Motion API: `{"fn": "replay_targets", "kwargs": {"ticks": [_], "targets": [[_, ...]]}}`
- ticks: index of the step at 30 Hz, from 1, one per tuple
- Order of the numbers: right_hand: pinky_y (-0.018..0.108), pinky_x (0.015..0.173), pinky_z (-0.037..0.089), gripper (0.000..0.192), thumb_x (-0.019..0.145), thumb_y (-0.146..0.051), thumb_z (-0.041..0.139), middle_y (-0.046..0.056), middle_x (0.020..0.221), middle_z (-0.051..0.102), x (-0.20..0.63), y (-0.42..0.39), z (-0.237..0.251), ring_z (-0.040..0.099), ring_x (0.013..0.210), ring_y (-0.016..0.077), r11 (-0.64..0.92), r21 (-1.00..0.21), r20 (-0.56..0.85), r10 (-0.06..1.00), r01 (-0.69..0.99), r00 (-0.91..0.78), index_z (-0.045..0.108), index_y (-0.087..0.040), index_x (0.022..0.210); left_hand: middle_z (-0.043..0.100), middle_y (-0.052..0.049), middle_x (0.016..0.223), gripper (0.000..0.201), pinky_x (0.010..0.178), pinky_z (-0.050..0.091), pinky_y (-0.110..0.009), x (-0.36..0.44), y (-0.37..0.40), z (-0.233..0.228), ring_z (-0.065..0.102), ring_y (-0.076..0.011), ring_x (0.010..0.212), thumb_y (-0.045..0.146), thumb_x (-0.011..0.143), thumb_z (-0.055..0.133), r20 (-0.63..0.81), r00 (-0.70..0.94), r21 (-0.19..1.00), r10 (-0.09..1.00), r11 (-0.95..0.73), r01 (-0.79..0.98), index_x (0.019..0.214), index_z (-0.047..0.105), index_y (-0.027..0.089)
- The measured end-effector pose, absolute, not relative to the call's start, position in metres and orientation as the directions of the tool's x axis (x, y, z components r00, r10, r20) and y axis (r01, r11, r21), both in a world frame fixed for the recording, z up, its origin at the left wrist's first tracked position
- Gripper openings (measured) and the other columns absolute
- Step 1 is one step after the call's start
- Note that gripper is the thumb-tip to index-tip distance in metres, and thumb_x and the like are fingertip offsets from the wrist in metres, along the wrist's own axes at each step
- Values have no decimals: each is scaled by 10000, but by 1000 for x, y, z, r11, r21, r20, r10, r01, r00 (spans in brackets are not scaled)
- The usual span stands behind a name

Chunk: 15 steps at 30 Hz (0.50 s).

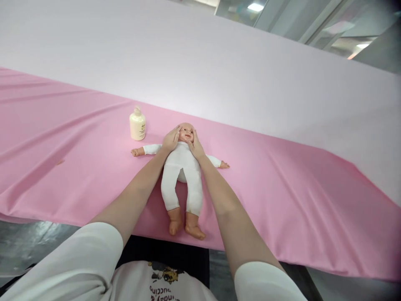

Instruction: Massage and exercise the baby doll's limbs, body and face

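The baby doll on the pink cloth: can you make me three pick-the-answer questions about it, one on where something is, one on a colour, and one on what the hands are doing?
1. Where does the lotion bottle stand?
A. Beside the baby doll's head, on the person's left
B. Between the doll's feet
C. On the doll's tummy

2. What colour is the doll's suit?
A. Blue
B. White
C. Green

3. What are the hands doing?
A. Lifting the bottle
B. Pulling the doll's feet
C. Touching the doll's face on both sides

Answers:
1. A, the bottle stands upright on the pink cloth, apart from the doll, near its head.
2. B, the body, arms and legs are clad in white.
3. C, the left hand lies on one cheek and the right hand on the other.
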State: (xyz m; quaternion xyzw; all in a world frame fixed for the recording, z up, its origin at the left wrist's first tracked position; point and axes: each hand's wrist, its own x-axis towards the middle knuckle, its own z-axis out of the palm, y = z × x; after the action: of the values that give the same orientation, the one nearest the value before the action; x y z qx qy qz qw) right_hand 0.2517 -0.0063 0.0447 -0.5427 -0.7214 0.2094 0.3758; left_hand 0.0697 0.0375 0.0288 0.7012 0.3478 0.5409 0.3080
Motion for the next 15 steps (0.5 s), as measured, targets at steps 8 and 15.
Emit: {"fn": "replay_targets", "kwargs": {"ticks": [8,15], "targets": [[634,1325,182,699,1021,-469,352,78,1731,215,252,-14,107,172,1635,370,287,-207,200,948,935,-247,307,-155,1644,484,-150,1618,603,1296,285,-374,70,37,45,440,-188,1523,469,1034,280,259,-122,932,958,-281,-228,1462,539,133],[544,1367,113,824,1018,-665,268,53,1764,68,163,33,167,60,1666,282,442,-410,370,880,798,-297,144,-195,1683,204,-124,1752,911,1235,388,-327,50,37,104,355,-182,1578,555,938,-228,-60,36,834,998,70,-547,1677,112,145]]}}
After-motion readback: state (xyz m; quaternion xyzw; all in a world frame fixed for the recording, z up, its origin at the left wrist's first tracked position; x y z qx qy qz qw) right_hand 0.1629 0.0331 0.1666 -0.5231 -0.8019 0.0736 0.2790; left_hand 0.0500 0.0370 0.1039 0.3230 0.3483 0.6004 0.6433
